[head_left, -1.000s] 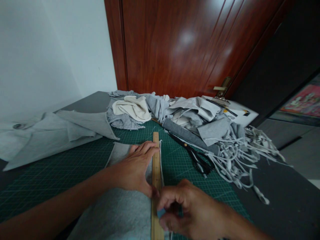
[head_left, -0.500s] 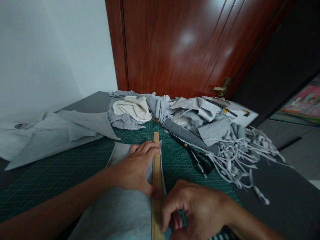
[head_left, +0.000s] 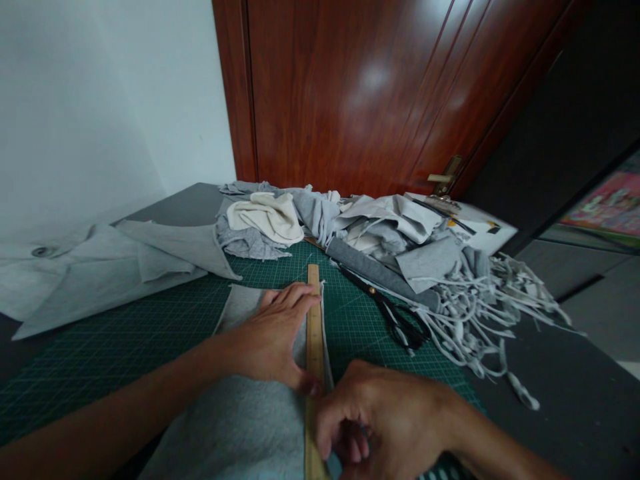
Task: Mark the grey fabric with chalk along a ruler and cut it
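- L hand (head_left: pixel 275 340): thumb & fingers spread apart, pressing on wooden ruler (head_left: pixel 315 333) and grey cloth (head_left: pixel 240 427) – clamped on nothing.
- R hand (head_left: pixel 395 417): curled, thumb & fingers together on small bluish piece (head_left: pixel 334 465), prob. chalk, mostly hidden; just beside ruler, nearer wearer than L hand.
- Grey cloth: under L hand & ruler, left of R hand; green mat (head_left: pixel 355 327) beneath.
- Scissors (head_left: pixel 381 305): beyond R hand, untouched.
- Step (my read): marking along ruler edge – line itself can't be made out.
- Next move prob. calls for: firm L pressure, no ruler slip, R tip tight to edge.
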`<action>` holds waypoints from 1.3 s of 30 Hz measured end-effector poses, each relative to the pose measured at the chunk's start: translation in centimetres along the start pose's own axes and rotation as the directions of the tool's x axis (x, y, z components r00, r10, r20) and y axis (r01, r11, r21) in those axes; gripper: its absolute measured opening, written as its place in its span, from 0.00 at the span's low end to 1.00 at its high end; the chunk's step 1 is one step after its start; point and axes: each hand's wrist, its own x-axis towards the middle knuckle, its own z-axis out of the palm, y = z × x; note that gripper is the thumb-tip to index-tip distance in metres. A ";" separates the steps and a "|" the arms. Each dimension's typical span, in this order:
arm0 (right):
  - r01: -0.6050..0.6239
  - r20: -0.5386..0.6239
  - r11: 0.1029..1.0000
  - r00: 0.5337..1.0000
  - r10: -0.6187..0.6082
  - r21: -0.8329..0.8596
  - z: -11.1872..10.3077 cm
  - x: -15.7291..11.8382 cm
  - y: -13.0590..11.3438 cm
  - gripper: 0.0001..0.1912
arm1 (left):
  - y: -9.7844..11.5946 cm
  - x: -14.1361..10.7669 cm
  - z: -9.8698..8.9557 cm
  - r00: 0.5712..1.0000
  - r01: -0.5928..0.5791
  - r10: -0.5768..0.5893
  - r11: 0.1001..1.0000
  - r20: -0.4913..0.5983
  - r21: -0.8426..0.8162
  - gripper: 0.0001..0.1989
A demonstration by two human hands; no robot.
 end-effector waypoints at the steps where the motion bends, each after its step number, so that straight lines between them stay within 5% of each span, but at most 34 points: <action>1: -0.003 0.001 1.000 1.000 0.003 0.000 0.0 0.0 0.0 0.15 | 0.0 0.0 0.0 1.000 -0.003 0.003 1.000 -0.005 -0.005 0.59; 19: 0.100 -0.052 0.994 0.994 -0.098 0.047 0.1 0.0 1.0 0.11 | -0.3 -0.1 0.3 0.999 -0.024 0.024 1.000 -0.027 -0.007 0.60; 28: 0.040 -0.078 0.995 0.996 -0.032 0.093 0.0 -0.1 1.5 0.14 | -0.4 -0.1 0.5 0.998 -0.046 0.044 0.998 -0.053 -0.031 0.58; 39: 0.013 0.032 0.994 0.999 -0.017 0.107 -0.2 0.2 2.0 0.16 | -0.2 0.0 0.4 0.999 -0.031 0.029 0.998 -0.045 -0.048 0.57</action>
